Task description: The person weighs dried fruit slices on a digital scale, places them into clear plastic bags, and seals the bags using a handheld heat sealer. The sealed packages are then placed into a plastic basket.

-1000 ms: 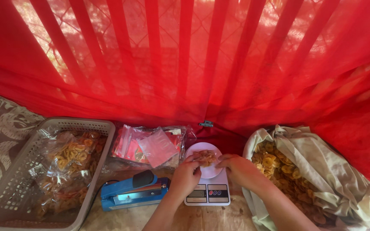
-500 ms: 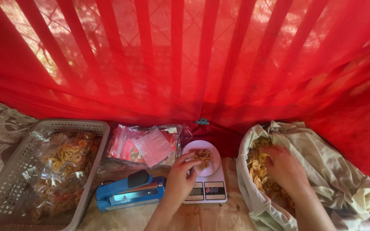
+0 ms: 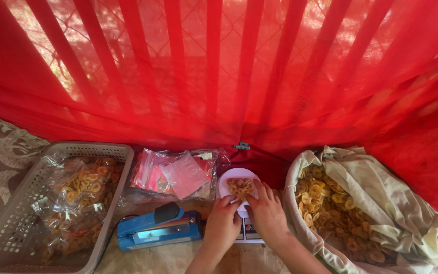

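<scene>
A small clear bag of yellow chips [image 3: 239, 186] lies on the round white plate of a digital scale [image 3: 228, 177]. My left hand [image 3: 222, 223] grips the bag's near left edge. My right hand [image 3: 268, 213] comes in from the right, its fingers closed on the bag's right side, touching the chips. Both forearms enter from the bottom edge. To the right stands an open cloth-lined sack [image 3: 381, 203] full of loose chips [image 3: 325, 203].
A blue heat sealer [image 3: 158, 231] lies left of the scale, its cord trailing left. Behind it is a stack of empty clear bags with pink labels [image 3: 176, 175]. A grey plastic basket [image 3: 13, 213] at the left holds several filled bags. A red curtain [image 3: 219, 66] hangs behind everything.
My right hand went from the scale into the sack of chips and has come back to the bag on the scale. My left hand stayed at the bag.
</scene>
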